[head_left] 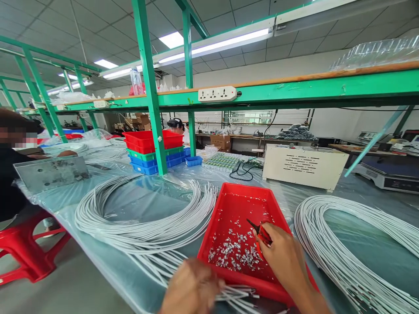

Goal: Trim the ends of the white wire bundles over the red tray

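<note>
My right hand (284,258) grips small red-handled cutters (260,231) over a red tray (242,205) that holds several tiny silvery cut pieces (234,255). My left hand (191,288), blurred at the bottom edge, is closed around the ends of a bundle of white cables (240,294) lying at the tray's near rim. A large curved bundle of white cables (144,226) lies left of the tray on the plastic-covered table.
Another big coil of white cables (353,248) lies right of the tray. A beige metal box (304,168) stands behind it, with stacked red, green and blue bins (149,150) by a green post (150,87). A person sits at far left near a red stool (26,250).
</note>
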### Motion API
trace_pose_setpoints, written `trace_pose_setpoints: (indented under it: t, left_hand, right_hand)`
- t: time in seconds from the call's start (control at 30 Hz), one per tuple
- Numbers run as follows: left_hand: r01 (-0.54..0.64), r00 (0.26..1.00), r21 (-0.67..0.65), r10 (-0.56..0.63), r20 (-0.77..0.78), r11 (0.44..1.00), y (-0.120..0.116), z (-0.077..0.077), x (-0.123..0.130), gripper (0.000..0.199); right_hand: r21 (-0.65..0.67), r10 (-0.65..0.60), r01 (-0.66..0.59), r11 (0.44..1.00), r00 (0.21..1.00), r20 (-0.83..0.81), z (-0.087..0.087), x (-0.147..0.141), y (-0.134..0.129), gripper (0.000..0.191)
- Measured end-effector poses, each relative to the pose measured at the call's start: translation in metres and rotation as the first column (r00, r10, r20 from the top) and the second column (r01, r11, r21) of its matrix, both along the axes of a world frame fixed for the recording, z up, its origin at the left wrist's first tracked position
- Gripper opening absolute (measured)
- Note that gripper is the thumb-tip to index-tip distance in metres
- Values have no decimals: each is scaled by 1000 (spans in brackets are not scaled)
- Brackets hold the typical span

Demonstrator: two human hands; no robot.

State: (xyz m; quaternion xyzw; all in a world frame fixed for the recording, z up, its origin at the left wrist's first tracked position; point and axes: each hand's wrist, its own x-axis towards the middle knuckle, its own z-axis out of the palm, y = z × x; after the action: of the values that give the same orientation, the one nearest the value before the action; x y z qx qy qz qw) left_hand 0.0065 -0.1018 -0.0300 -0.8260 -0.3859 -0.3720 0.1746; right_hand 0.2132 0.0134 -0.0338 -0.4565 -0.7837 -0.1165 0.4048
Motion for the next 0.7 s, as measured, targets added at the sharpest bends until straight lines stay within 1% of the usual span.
trace_pose_setpoints:
  t: [0.03,0.07,0.1,0.17,0.23,0.27,0.3,0.4,0.53,0.6,0.7]
  left_hand:
    - [-95,993,-113,103,61,989,7,6,-10,23]
    - [-244,960,-254,269,70,936,16,12,-20,23]
    - [-325,932,-321,359,55,890,27,16,-29,23]
    - [-416,895,-418,444,-34,808,53,20,-45,33]
    - [-482,870,-479,464,-166,734,78,17,-55,47]
    - [-518,853,-490,467,-233,701,88,14,-57,51]
    - [-560,828,-486,477,-294,671,98,11,-56,50]
    - [-679,733,-431,521,-437,594,121,6,-49,34]
    - [-781,619,-345,573,-538,520,147,7,-38,19]
    - [-798,596,-337,572,-564,499,156,6,-35,14]
    - [-787,611,-366,541,-578,497,163,4,-32,11]
  right_hand:
    - [-10,10,-10,1000,1000,8,0,-1,0,11]
    - [-20,18,-18,1000,1000,15,0,-1,1,10]
    - [-28,24,-24,999,1000,20,-1,-2,1,10]
    - [-38,33,-32,999,999,27,-2,-2,3,10]
    - [-45,43,-41,998,998,39,-5,-1,4,11]
    - [-49,53,-51,998,997,49,-6,-1,5,11]
    - [-53,63,-60,997,996,60,-8,-1,5,12]
    - [-73,75,-68,995,993,94,-12,-1,6,14]
    - [-100,101,-87,991,985,139,-18,0,9,16]
    - [-111,133,-115,987,978,164,-20,2,11,17]
    - [-134,165,-140,981,968,190,-23,5,13,20]
